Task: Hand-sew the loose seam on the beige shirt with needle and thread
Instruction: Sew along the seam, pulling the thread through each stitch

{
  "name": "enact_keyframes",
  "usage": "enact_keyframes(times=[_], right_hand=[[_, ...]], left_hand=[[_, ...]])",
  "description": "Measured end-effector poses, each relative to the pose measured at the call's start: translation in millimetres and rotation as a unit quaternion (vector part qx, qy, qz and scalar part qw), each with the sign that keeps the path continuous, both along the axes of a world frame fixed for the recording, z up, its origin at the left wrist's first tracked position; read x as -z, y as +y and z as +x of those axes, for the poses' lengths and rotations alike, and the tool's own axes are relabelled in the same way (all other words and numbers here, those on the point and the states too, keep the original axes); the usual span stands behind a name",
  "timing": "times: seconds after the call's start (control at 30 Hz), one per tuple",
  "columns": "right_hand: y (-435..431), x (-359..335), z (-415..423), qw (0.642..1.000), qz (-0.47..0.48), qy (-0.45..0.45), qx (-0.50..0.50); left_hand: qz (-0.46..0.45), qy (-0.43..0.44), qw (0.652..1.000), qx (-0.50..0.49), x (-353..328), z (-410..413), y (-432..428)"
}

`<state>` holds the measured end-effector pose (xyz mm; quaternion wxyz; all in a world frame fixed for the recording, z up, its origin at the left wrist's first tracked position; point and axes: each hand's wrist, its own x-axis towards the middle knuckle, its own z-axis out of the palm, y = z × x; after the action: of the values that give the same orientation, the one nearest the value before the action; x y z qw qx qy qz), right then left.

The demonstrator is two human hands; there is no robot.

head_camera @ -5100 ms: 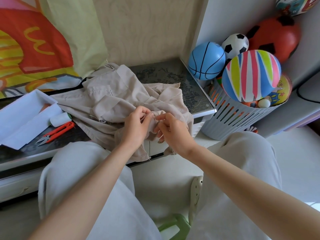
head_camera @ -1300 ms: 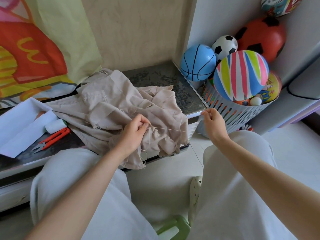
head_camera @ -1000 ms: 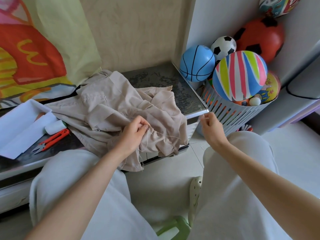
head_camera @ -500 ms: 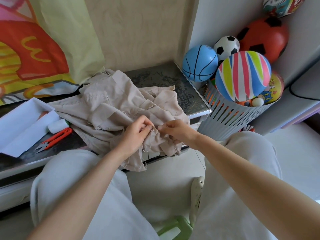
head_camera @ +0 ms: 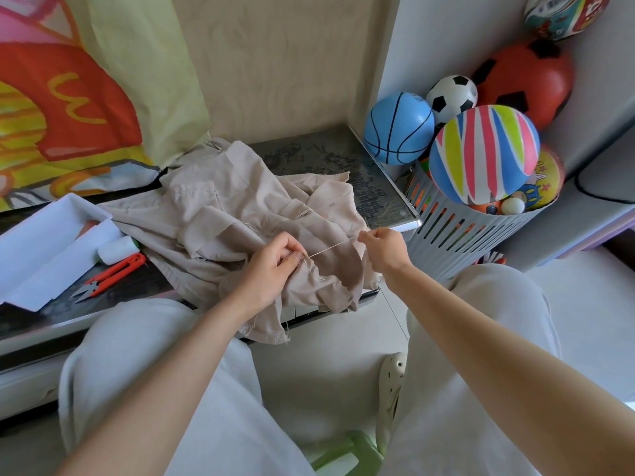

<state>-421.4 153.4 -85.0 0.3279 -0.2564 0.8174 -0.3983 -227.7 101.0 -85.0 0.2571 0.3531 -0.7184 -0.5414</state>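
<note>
The beige shirt [head_camera: 240,218] lies crumpled on the dark low table [head_camera: 326,156], with its hem hanging over the front edge. My left hand [head_camera: 271,266] pinches a fold of the shirt at the seam. My right hand [head_camera: 383,247] is raised to the right of it, fingers pinched together on the end of the thread. The pale thread [head_camera: 331,248] runs taut from the seam up to my right fingertips. The needle is too small to make out.
Orange thread snips [head_camera: 110,277] and a white spool [head_camera: 115,249] lie left of the shirt beside an open white box [head_camera: 41,242]. A grey slatted basket [head_camera: 470,231] full of balls stands to the right. My knees and a green stool [head_camera: 347,455] sit below the table.
Half a second ago my right hand was at the seam beside my left. It has since pulled away to the right, drawing the thread taut. My left hand kept its hold on the fabric.
</note>
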Motion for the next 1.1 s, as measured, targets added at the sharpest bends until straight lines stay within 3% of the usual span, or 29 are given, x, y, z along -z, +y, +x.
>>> enact_keyframes(times=[0.1,0.3,0.4,0.47,0.83,1.1], right_hand=[[7,-2,3,0.998,0.006,0.034,-0.044],[13,-23,24,0.981,-0.114,0.059,-0.143],[16,-27,33,0.967,-0.074,-0.007,-0.244],[15,-26,39,0.956,-0.036,0.011,-0.292],[6,-12,21,0.986,-0.056,0.068,-0.14],[11,-17,44,0.985,-0.087,0.07,-0.128]], left_hand=[[0.001,-0.004,1.0,0.003,0,-1,0],[-0.009,-0.002,1.0,0.012,0,0,0],[-0.007,-0.003,1.0,0.015,1,-1,0],[-0.006,-0.002,1.0,0.012,1,-1,0],[-0.008,-0.01,1.0,0.008,1,1,0],[-0.021,-0.008,0.999,-0.032,-2,-1,2]])
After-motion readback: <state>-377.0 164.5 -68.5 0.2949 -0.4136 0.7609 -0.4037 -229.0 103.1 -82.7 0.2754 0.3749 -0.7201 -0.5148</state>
